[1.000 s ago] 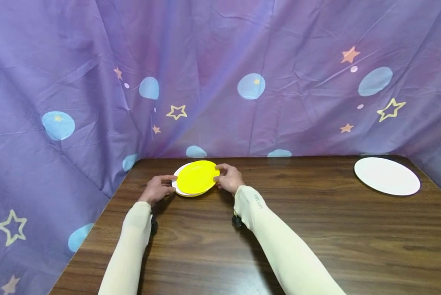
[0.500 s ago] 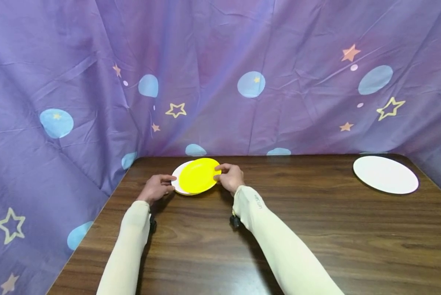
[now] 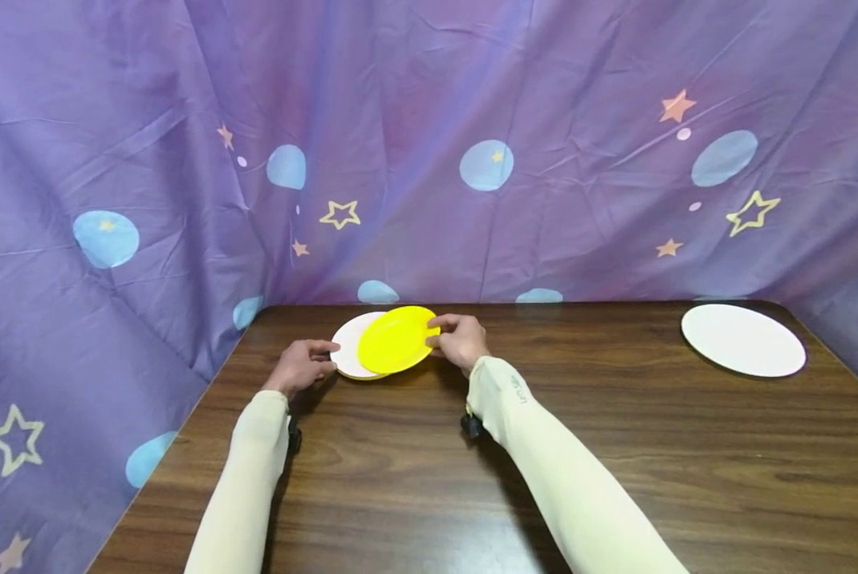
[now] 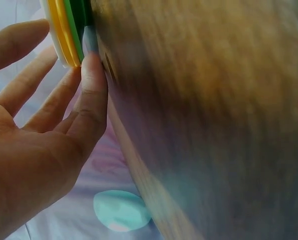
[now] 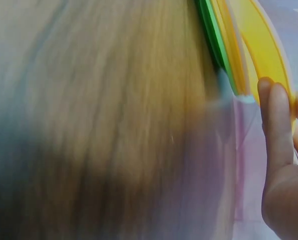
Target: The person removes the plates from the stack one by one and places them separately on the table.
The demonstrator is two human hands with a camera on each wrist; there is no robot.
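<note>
A bright yellow plate [image 3: 398, 340] is tilted above a low stack at the table's far left. The white plate [image 3: 348, 351] tops that stack, its right part hidden under the yellow one. Below it, yellow-orange rims and a green plate [image 5: 215, 42] show in the wrist views. My right hand [image 3: 461, 341] pinches the yellow plate's right rim between thumb and fingers. At the stack's left edge, my left hand [image 3: 301, 367] holds the rims, one digit against the white plate and others lower down. A gap separates the yellow plate from the stack in the right wrist view.
A white oval-looking disc [image 3: 743, 340] lies near the table's far right corner. The brown wood-grain table [image 3: 587, 399] ends at a purple curtain [image 3: 429, 239] printed with stars, which also hangs along the left edge.
My right hand has drawn the yellow plate to the right, uncovering more of the white plate. The left hand has stayed at the stack's left edge.
</note>
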